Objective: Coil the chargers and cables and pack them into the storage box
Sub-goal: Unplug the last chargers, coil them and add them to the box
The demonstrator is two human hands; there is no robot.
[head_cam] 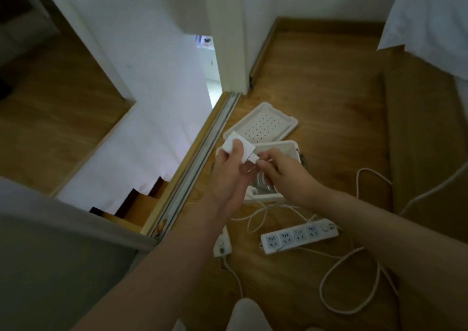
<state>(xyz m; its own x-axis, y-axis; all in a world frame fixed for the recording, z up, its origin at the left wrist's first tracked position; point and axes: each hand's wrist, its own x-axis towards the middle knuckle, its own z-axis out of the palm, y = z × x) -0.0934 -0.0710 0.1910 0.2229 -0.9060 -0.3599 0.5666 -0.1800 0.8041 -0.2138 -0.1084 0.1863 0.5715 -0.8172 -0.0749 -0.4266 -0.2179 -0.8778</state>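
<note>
The left hand (229, 168) grips a white charger (234, 142), a smooth plastic block with rounded corners. Its thumb lies across the front face and the other fingers are curled behind it. The right hand (281, 170) has its fingers bent, and the fingertips pinch at the plug end of the charger. A small bundle of thin cable (263, 182), white and glossy, hangs under this hand.

Both hands are just above the storage box (288, 146), which stands open on the wooden floor (316, 82). The box is white plastic, rectangular, with a thick rounded rim (most of its inside is hidden by the hands). Its lid (263, 125) lies behind it, touching its far edge. The lid is flat, with a raised border and regular rows of small round holes.

Nearer to the person lies a white power strip (298, 235), long and flat, with four sockets in a row and a round button at its right end. Any marks on it are too blurred to read. A second power strip (222, 246) shows only in part under the left forearm, with a round button on it. White cords run loose over the floor, and one thick cord (326, 297) makes a big loop at the lower right.

The floor has a warm brown wood grain. A metal door track (202, 168) runs diagonally beside the box, and soft white bedding (430, 14) is at the upper right.
</note>
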